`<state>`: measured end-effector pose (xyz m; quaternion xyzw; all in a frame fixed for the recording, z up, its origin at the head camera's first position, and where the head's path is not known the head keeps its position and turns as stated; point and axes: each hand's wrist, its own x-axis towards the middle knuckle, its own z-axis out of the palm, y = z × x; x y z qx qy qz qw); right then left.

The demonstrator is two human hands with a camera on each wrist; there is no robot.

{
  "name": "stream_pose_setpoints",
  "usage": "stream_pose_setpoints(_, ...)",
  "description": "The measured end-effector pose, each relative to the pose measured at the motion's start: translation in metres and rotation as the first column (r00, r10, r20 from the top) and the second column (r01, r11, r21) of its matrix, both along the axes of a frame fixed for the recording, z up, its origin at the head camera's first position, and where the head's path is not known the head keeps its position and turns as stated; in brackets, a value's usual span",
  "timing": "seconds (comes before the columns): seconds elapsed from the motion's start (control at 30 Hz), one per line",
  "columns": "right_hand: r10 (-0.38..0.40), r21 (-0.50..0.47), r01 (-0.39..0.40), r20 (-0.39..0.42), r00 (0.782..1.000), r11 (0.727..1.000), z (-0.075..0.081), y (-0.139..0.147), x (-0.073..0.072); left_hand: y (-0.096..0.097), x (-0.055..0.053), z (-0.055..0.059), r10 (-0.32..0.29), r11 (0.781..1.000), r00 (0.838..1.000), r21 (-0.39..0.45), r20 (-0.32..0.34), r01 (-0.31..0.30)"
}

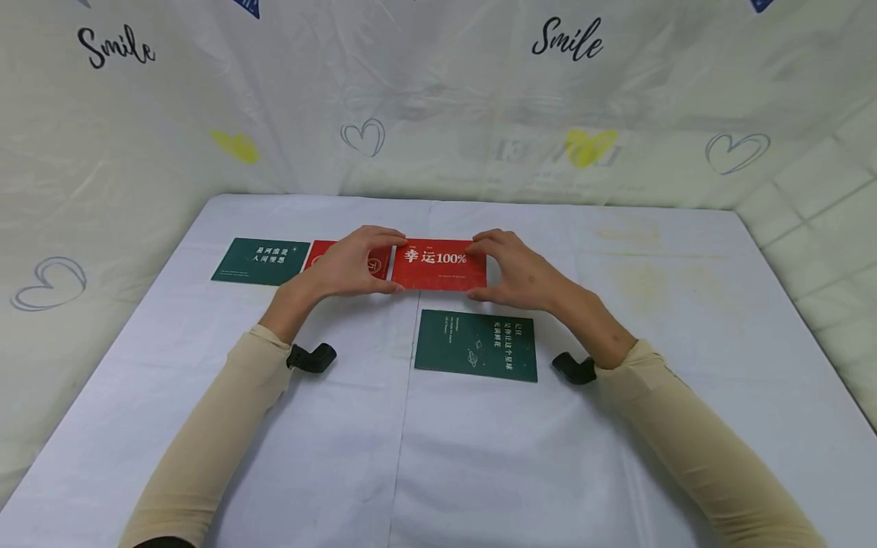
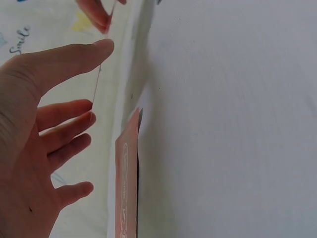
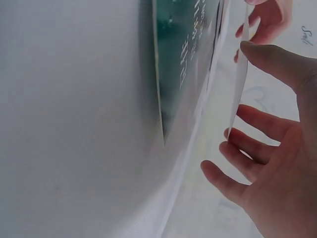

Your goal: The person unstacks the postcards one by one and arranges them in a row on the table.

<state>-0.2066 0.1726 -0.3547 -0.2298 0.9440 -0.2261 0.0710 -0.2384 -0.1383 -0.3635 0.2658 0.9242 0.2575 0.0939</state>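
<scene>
A red card [image 1: 438, 266] with white lettering is held between both hands, raised off the table. My left hand [image 1: 352, 262] pinches its left end, thumb at the near edge and fingers at the far edge. At the opposite end, my right hand [image 1: 517, 270] grips the card the same way. Both wrist views show the card edge-on, thin between thumb and fingertips. Behind the left hand lies another red card [image 1: 318, 250], partly hidden by that hand. A dark green card [image 1: 260, 260] lies left of it. Nearer the person, a second green card [image 1: 476, 345] lies sideways below the held card.
A white cloth covers the table [image 1: 329, 457], which ends at a pale printed sheet [image 1: 438, 99] hanging at the back. Black wrist mounts [image 1: 311, 358] sit under both sleeves. Faint yellowish stains mark the cloth at the far right.
</scene>
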Motion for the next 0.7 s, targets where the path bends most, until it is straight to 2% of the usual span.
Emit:
stream_pose_setpoints(0.37, -0.015, 0.021, 0.014, 0.049, 0.999, 1.000, 0.000, -0.007, -0.005, 0.000, -0.005, -0.002, -0.006, 0.999, 1.000, -0.034, -0.003, 0.005)
stream_pose_setpoints(0.7, -0.021, 0.032, 0.019, 0.092, 0.996, 0.999, -0.005, -0.011, -0.007, -0.002, -0.004, -0.005, 0.007, 0.999, 1.000, -0.038, 0.019, -0.006)
